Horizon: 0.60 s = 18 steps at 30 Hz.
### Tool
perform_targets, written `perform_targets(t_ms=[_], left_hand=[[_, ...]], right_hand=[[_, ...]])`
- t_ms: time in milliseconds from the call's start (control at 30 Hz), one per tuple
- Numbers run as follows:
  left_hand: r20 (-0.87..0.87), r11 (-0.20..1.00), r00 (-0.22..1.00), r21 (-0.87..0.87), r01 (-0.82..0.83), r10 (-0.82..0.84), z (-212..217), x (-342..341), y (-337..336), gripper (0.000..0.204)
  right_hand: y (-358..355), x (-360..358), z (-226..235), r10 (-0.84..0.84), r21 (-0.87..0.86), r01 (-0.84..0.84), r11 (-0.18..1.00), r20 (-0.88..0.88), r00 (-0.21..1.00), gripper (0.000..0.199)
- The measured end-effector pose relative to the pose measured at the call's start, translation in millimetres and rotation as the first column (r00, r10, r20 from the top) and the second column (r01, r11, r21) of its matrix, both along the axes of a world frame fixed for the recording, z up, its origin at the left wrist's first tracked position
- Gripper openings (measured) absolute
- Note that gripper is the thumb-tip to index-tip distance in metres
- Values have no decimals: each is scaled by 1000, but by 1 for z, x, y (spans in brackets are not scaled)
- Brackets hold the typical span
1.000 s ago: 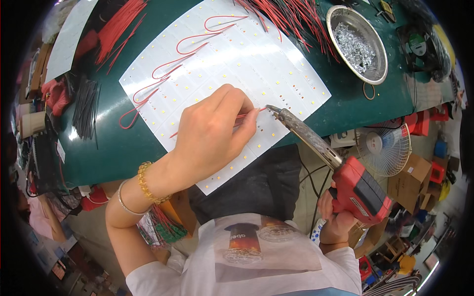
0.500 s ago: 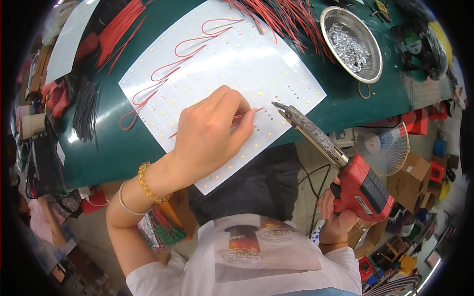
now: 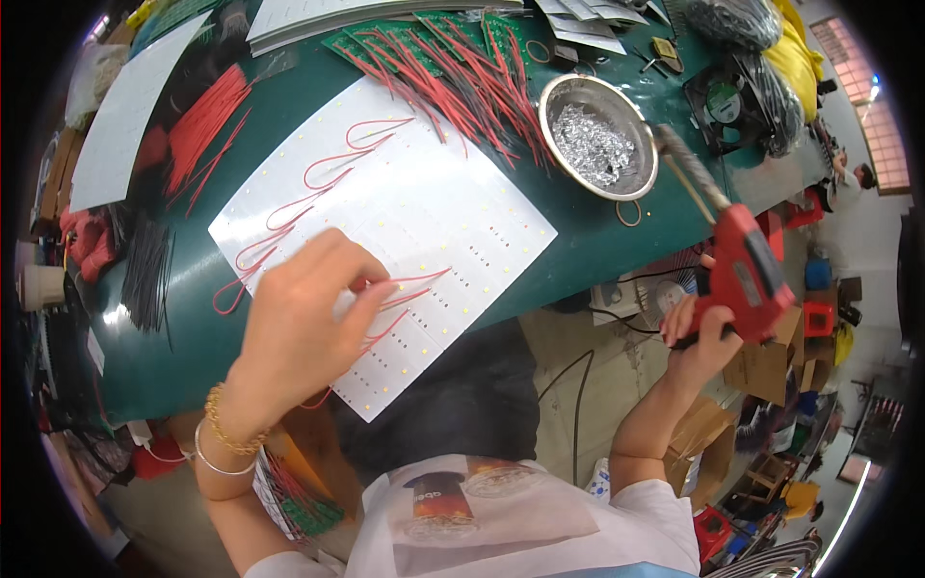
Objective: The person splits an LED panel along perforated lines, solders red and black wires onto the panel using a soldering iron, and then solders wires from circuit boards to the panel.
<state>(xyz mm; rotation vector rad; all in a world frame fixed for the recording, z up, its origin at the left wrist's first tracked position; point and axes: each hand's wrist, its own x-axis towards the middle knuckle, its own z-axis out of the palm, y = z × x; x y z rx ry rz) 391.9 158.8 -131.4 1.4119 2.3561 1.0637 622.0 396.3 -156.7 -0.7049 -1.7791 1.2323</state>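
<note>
Head: green table (image 3: 173, 376), cardboard boxes (image 3: 761, 374)

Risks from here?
1. The red soldering iron, in the right hand, might bump the metal bowl, which its front end overlaps in view.
2. The red wire at the left hand could shift on the white board.
3. That hand is bare; a hot iron coming close might burn it.

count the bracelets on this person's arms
2, both at the left wrist: a gold bracelet, with a thinner silver bracelet just below it, nearer the elbow. None shows on the right arm.
</note>
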Motion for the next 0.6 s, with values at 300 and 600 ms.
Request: perform_targets(t_ms=[300,600], left_hand=[[860,993,510,71,-93,-13,-3,-15,31,11],[355,996,932,-74,-51,74,-22,4,26,8]], right_hand=[[-52,26,-6,106,-339,-143,930,-125,987,91],[-83,34,-5,173,-518,-103,849,88,981,98]])
